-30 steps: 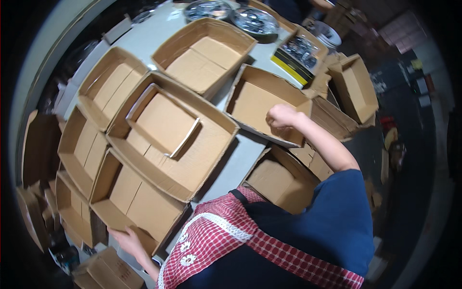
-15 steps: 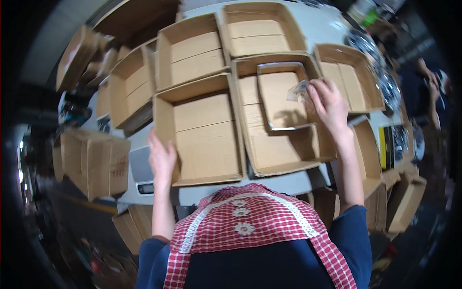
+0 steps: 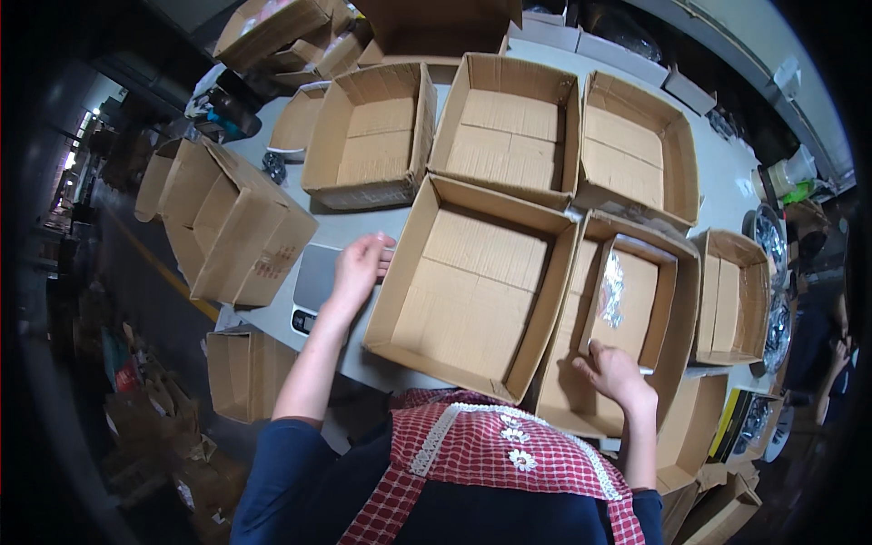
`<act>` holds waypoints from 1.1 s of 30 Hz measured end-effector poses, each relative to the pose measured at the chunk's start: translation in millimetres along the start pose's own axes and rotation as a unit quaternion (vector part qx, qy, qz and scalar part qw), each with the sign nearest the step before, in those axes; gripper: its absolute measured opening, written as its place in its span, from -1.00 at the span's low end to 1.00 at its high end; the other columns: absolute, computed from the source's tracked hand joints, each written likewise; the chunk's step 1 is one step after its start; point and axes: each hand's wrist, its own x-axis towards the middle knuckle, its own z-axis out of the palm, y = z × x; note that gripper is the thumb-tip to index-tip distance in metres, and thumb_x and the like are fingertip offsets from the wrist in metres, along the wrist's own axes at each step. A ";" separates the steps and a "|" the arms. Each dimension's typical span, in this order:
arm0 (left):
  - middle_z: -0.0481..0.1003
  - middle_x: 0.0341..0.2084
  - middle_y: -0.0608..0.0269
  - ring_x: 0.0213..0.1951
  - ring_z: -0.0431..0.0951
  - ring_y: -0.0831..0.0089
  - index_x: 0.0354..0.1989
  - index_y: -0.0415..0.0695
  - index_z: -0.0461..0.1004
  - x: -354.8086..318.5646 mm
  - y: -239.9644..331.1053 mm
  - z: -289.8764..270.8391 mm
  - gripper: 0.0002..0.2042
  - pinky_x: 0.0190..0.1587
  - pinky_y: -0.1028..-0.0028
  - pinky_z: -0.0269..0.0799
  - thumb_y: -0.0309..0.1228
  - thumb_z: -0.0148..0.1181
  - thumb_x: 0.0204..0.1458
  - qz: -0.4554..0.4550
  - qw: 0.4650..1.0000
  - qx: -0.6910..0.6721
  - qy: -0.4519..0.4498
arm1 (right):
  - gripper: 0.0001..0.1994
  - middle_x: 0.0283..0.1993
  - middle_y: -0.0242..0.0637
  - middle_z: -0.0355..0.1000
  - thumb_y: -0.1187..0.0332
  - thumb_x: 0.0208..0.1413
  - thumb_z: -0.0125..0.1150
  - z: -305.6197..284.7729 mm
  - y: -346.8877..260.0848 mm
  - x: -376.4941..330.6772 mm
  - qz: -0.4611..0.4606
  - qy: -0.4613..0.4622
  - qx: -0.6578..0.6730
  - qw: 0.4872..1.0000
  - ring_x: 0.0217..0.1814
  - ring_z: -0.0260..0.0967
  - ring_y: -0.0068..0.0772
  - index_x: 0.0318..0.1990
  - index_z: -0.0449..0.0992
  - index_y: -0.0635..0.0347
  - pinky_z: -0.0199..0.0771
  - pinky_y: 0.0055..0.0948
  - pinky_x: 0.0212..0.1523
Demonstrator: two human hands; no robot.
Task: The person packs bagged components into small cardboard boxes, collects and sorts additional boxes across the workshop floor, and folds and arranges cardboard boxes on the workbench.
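My left hand [image 3: 356,268] rests flat, fingers together, on the nine o'clock wall of the big empty carton [image 3: 472,286]. My right hand [image 3: 616,374] pinches the six o'clock rim of the shallow tray [image 3: 636,300], which lies inside the carton at three o'clock [image 3: 674,363]. I judge a level seating needs even pressure and a braced left side.
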 end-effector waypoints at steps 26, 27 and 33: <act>0.56 -0.12 0.04 -0.08 0.60 0.23 -0.02 -0.30 0.44 98.3 -9.5 11.4 -0.69 0.07 0.17 0.53 -0.31 0.03 0.22 -0.052 0.927 -0.362 -0.076 | -0.42 0.23 -0.04 0.38 0.59 -0.09 0.20 -112.3 33.1 138.8 0.065 0.413 -0.210 0.884 0.30 0.30 -0.01 0.20 0.38 0.21 0.16 -0.05 0.36; 0.57 -0.13 0.06 -0.09 0.61 0.24 -0.02 -0.29 0.45 99.4 -9.3 15.2 -0.70 0.06 0.16 0.53 -0.32 0.02 0.22 -0.051 0.925 -0.368 -0.076 | -0.46 0.18 -0.09 0.44 0.61 -0.11 0.18 -101.8 40.8 151.4 0.083 0.362 -0.107 0.922 0.29 0.32 -0.06 0.14 0.45 0.21 0.18 -0.09 0.37; 0.57 -0.08 0.05 -0.09 0.63 0.27 -0.01 -0.31 0.45 104.5 -23.3 3.4 -0.70 -0.04 0.25 0.60 -0.31 0.02 0.25 -0.043 0.912 -0.402 -0.074 | -0.69 -0.16 -0.06 0.59 0.67 -0.04 0.00 -66.0 -8.4 142.2 0.078 0.501 0.052 0.861 0.02 0.54 -0.02 -0.19 0.63 0.29 0.40 -0.13 0.26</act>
